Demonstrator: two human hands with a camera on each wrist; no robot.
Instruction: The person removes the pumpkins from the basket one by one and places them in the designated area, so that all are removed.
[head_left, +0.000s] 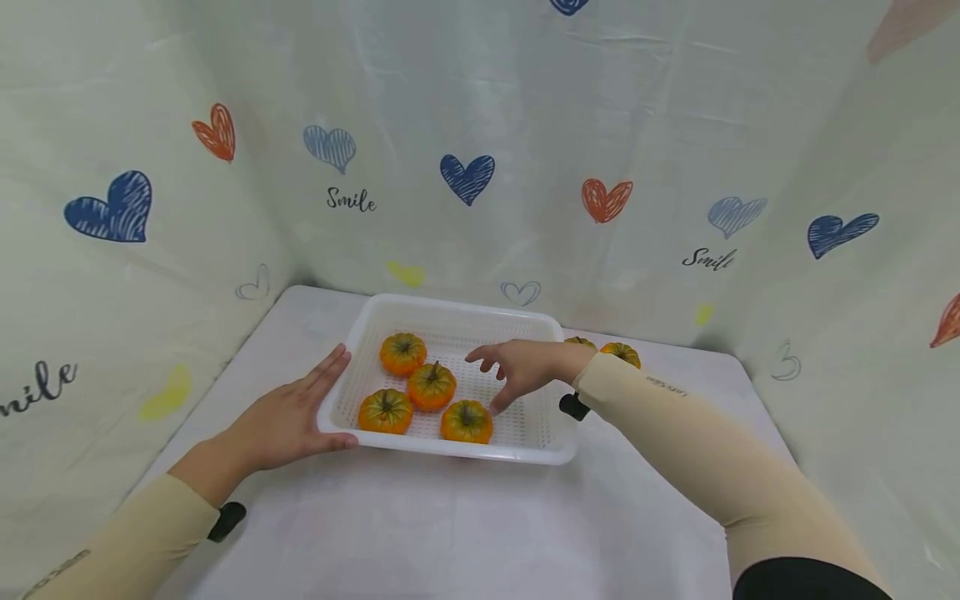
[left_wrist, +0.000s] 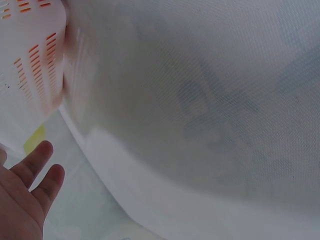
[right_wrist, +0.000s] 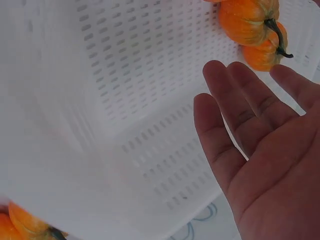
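White cloth printed with hearts (head_left: 525, 100) hangs behind the white table (head_left: 450, 533). Left hand (head_left: 288, 421), fingers straight, rests at the white perforated plastic basket (head_left: 525, 454); right hand (head_left: 525, 367), fingers loosely extended, is over four round orange pumpkins' (head_left: 431, 387) basket.

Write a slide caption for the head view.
Four orange pumpkins sit in a white basket, left hand at its side, empty right hand over it.

Both hands (head_left: 287, 421) (head_left: 525, 367) extend forward, fingers (right_wrist: 231, 100) loosely outstretched.
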